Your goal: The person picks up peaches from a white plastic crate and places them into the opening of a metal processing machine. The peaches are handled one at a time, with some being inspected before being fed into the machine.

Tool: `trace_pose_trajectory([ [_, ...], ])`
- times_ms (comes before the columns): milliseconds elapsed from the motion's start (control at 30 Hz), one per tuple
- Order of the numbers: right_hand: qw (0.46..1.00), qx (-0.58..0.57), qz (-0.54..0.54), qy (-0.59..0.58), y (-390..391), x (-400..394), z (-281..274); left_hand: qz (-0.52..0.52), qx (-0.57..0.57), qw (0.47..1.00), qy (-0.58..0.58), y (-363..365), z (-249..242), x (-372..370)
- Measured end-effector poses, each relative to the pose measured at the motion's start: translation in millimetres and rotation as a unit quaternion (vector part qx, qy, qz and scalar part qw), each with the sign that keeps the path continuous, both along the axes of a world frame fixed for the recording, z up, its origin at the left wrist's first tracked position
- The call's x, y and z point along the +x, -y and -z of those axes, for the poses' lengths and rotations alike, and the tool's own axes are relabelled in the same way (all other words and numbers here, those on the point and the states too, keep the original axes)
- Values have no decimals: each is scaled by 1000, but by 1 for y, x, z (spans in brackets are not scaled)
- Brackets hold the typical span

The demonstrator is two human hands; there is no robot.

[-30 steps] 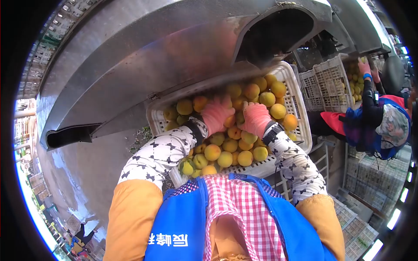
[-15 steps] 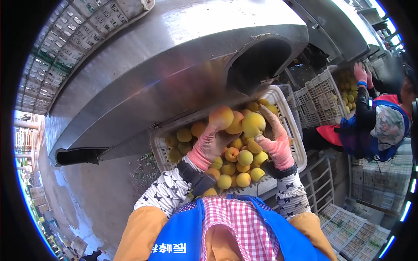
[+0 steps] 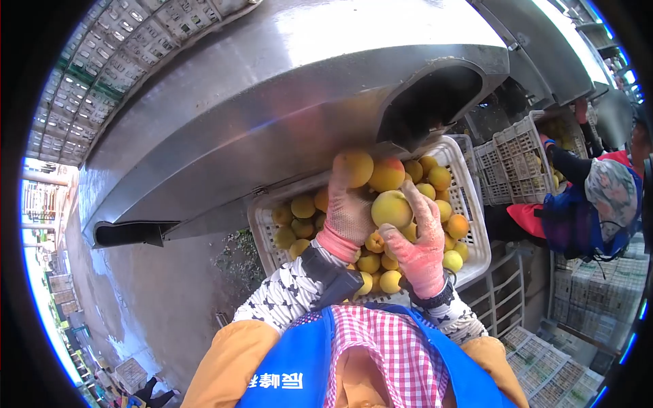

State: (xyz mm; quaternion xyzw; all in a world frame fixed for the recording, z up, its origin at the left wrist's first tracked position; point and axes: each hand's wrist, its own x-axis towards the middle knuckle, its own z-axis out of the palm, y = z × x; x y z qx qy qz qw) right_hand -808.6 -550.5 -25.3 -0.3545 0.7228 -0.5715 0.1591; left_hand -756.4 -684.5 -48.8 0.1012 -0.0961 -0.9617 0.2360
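Observation:
A white plastic crate of yellow peaches stands in front of me, under the edge of a metal machine. My left hand, in a pink and white knit glove, is closed around a red-blushed peach at its fingertips. Beside that one, a second blushed peach sits just right of the fingers. My right hand, gloved alike, has thumb and fingers around a larger yellow peach over the middle of the crate. Both wrists wear dark bands, and my forearms partly cover the near fruit.
The metal machine curves across the far side, with a dark round opening above the crate. At right, a co-worker in a blue vest reaches into another peach crate. A metal rack stands at lower right.
My right hand has brought its peach leftward and nearer to me, closer to my left hand. The left hand's peach has moved slightly away from me. The view has shifted; the co-worker's hands have moved.

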Motion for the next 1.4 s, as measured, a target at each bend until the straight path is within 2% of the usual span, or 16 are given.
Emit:
trace_pose_trajectory([
  [67, 1000, -8, 20, -5, 2, -6, -3, 29, -16, 999, -16, 4, 13, -4],
  [167, 979, 45, -49, -192, 2, -10, -10, 29, -6, 999, 15, 6, 12, -7],
  [267, 996, 60, -49, -33, -1, -14, -12, 42, 1, 999, 9, 4, 11, -7],
  [333, 995, 39, -49, -82, 7, -29, -12, 29, -16, 999, 10, 2, 8, -10],
  [500, 925, 36, 141, -351, 71, -95, 7, 16, -22, 998, 54, 1, 28, 8],
  [533, 923, 32, 143, -355, 76, -98, 20, -3, -91, 994, 68, 0, 25, 11],
  [867, 894, 145, 157, -394, 138, -127, 34, -8, -2, 997, 82, 13, 30, 32],
  [900, 980, 30, 87, -175, 127, -137, 9, -9, -2, 998, 67, 12, 27, 33],
  [1000, 986, -15, 48, -157, 75, -99, -32, -7, -15, 999, 43, 12, 22, 38],
  [1067, 981, 98, -69, -151, 46, -81, -20, -2, -25, 999, 31, 11, 19, 37],
  [1100, 989, 107, -103, 2, 39, -71, -7, 20, -44, 999, -8, 13, 17, 37],
  [1200, 988, 76, -110, 77, 32, -53, 11, 55, -57, 995, -53, 13, 12, 34],
  [1233, 988, 73, -112, 77, 31, -51, 9, 62, -54, 995, -60, 14, 10, 34],
  [1300, 941, 89, -61, -320, 26, -44, 0, 60, -43, 996, -53, 9, -3, 35],
  [1333, 942, 86, -60, -320, 21, -43, 0, 61, -33, 996, -52, 10, -7, 34],
  [1400, 998, -31, -54, -32, 9, -48, 2, 77, -35, 992, -94, 15, -2, 31],
])
